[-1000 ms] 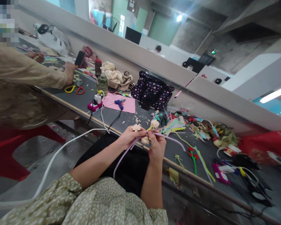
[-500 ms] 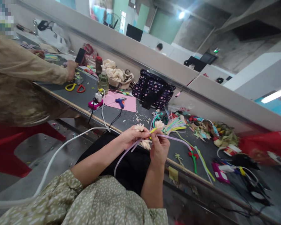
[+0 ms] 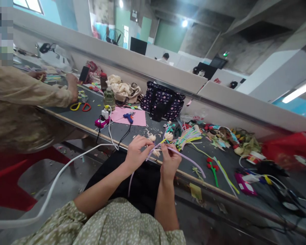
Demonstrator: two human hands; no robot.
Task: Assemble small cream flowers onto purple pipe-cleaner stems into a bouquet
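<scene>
Both my hands meet over the near edge of the dark table (image 3: 132, 131). My left hand (image 3: 135, 153) is closed, pinching a small bunch of cream paper flowers (image 3: 156, 152) on stems. My right hand (image 3: 170, 160) is closed on a lilac pipe cleaner (image 3: 186, 158), which arcs right over the table and also hangs down past my lap. A pile of pastel pipe cleaners (image 3: 190, 135) lies just beyond my fingers.
A blue glue gun (image 3: 129, 117) rests on pink paper (image 3: 137, 118). A polka-dot bag (image 3: 163, 101) stands behind it. A person in a beige sleeve (image 3: 38, 92) works at the left near yellow-and-red scissors (image 3: 80, 107). Craft scraps and cables cover the right side.
My hands have drawn slightly lower and closer to me, and the lilac pipe cleaner now loops higher between them. The view shifted left; the neighbour's hand dropped to the table.
</scene>
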